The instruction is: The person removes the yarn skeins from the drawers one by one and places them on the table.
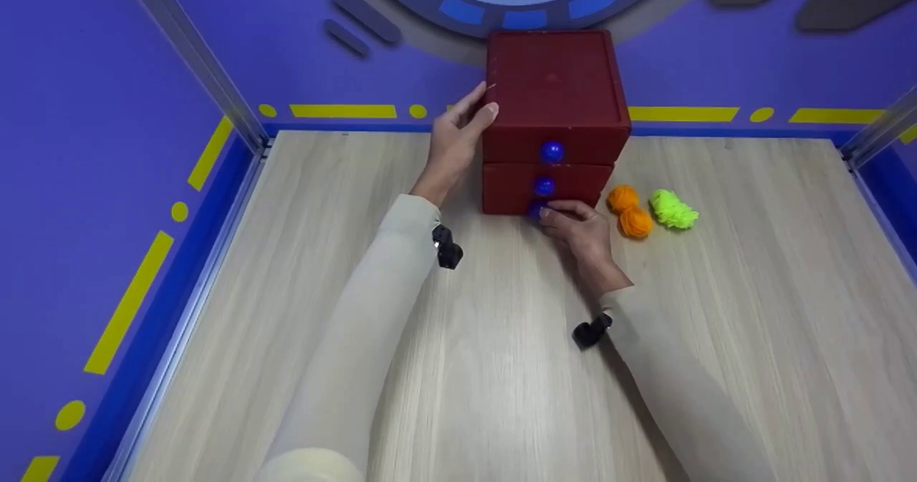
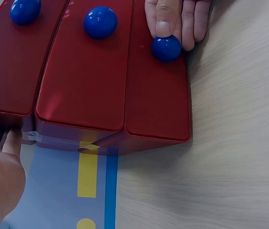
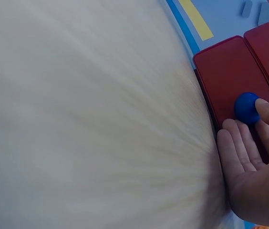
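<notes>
A red three-drawer box (image 1: pixel 555 81) stands against the back wall, with a round blue knob on each drawer. My right hand (image 1: pixel 584 238) pinches the lowest blue knob (image 3: pixel 246 108) between thumb and finger; its other fingers lie extended beneath, as the right wrist view shows. My left hand (image 1: pixel 455 145) rests against the box's upper left side, fingers fairly straight; some fingertips are hidden. The middle knob (image 2: pixel 100 22) and top knob (image 2: pixel 25 11) are untouched. Whether the bottom drawer sticks out a little, I cannot tell.
To the right of the box, two orange yarn balls (image 1: pixel 630 211) lie touching, with a yellow-green yarn bundle (image 1: pixel 673 209) beside them. The pale wooden table (image 1: pixel 494 367) is bounded by blue panels (image 1: pixel 107 145) at the left, back and right.
</notes>
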### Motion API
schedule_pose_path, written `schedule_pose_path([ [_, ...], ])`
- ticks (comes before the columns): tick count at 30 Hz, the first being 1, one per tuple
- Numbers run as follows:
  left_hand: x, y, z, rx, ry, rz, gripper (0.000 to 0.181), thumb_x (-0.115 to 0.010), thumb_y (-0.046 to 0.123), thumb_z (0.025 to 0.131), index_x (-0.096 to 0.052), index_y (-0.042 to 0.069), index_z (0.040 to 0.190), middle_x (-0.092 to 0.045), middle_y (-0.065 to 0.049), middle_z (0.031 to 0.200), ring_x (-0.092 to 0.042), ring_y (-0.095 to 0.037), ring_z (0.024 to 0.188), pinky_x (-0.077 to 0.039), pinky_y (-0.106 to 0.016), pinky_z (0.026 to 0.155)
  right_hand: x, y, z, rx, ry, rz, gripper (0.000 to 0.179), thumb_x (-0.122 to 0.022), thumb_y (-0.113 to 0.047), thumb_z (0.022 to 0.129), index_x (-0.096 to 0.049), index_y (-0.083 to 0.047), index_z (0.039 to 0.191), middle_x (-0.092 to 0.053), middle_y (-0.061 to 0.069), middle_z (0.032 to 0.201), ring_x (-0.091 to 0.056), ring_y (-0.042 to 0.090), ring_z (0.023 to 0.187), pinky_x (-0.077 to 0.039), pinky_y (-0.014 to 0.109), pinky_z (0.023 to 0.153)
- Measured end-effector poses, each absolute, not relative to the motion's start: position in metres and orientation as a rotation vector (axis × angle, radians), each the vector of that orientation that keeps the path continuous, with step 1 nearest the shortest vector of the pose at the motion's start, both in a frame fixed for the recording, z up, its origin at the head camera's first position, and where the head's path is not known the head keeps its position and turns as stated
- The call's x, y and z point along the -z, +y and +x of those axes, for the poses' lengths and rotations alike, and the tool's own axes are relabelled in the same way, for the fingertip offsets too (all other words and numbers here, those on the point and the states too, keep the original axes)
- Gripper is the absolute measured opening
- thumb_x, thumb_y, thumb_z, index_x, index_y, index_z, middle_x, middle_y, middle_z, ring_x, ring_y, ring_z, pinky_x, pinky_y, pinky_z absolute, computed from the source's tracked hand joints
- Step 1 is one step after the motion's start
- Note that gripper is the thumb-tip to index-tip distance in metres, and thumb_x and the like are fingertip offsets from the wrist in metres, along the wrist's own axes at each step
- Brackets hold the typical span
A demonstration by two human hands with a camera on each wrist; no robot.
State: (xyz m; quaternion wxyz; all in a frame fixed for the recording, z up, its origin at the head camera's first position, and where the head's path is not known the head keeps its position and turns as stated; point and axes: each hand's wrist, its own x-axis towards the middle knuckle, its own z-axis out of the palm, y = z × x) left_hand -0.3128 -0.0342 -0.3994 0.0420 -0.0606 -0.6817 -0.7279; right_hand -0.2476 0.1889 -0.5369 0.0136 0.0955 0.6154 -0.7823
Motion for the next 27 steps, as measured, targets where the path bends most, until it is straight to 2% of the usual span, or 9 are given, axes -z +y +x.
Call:
schedule_pose_path([
  [12,0.4,-0.035,-0.313,2.21,-2.107,-0.185,0.053,-0.071,0.026,0.106,-0.057,0.016,0.156,-0.05,0.0,0.161,-0.045,-0.003,0.144,-0.041,-0.015,0.109,0.536,0.178,-0.246,2.469,1.953,0.319,0.029,-0.083,-0.002,0.092,-0.072,0.007,0.117,-0.079,0.01,0.096,-0.077,0.032,0.093,-0.064,0.039,0.083],
  [27,0.399,-0.035,-0.313,2.225,-2.093,-0.175,0.053,-0.071,0.025,0.106,-0.056,0.014,0.156,-0.05,0.0,0.161,-0.045,-0.003,0.144,-0.04,-0.014,0.11,0.536,0.175,-0.245,2.473,1.975,0.344,0.028,-0.084,-0.001,0.091,-0.074,0.005,0.117,-0.076,0.009,0.096,-0.075,0.024,0.087,-0.064,0.038,0.082],
])
